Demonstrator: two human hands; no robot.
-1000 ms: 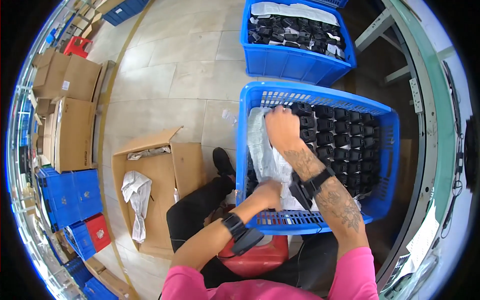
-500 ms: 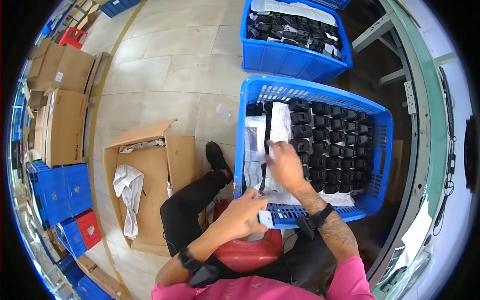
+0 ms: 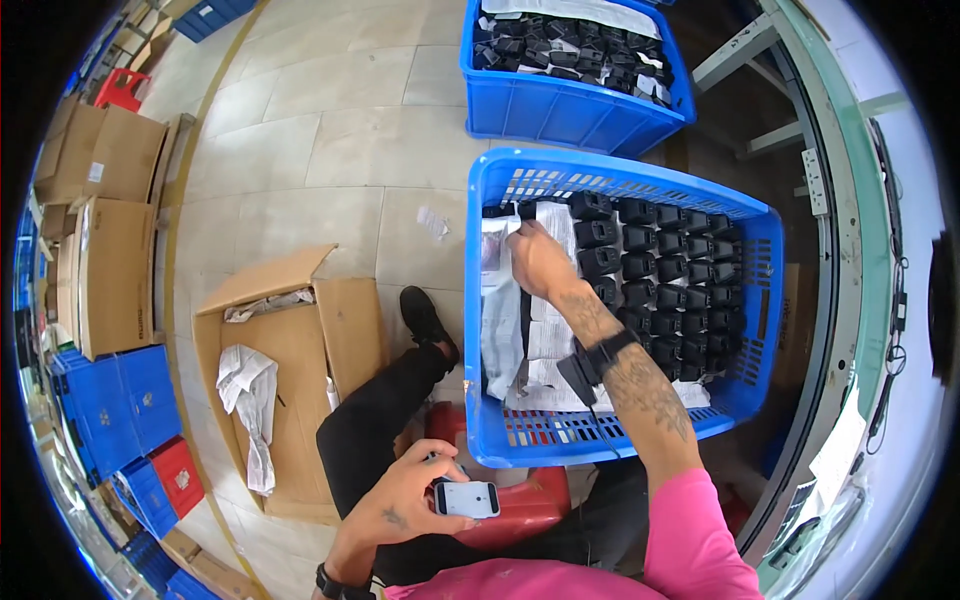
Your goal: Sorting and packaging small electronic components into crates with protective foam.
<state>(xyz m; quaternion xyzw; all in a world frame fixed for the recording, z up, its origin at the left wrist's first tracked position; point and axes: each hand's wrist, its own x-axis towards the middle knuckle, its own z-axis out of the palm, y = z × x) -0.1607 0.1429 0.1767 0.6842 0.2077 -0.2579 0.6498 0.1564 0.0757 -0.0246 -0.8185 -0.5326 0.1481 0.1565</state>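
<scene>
My left hand (image 3: 410, 495) is over my lap, in front of the red stool (image 3: 530, 505). Between its thumb and fingers is a small rectangular device (image 3: 467, 499) with a pale face and dark rim. My right hand (image 3: 543, 262) reaches into the blue perforated crate (image 3: 625, 165), fingers bent down at the gap between a white paper strip (image 3: 553, 222) and a pale folded sheet (image 3: 500, 330). What those fingertips hold, if anything, is hidden. Rows of black plastic housings (image 3: 640, 265) stand on paper in the crate's right part.
A second blue crate (image 3: 570, 115) of black parts stands beyond. On the left, an open cardboard box (image 3: 300, 420) holds crumpled paper (image 3: 250, 400). Cartons (image 3: 118, 270) and blue bins (image 3: 110, 400) are stacked farther left. A green-edged bench (image 3: 860, 250) runs along the right.
My left hand has drawn back toward my lap, turning the device's pale face up. My right hand has moved toward the far left part of the crate. The whole view has shifted slightly.
</scene>
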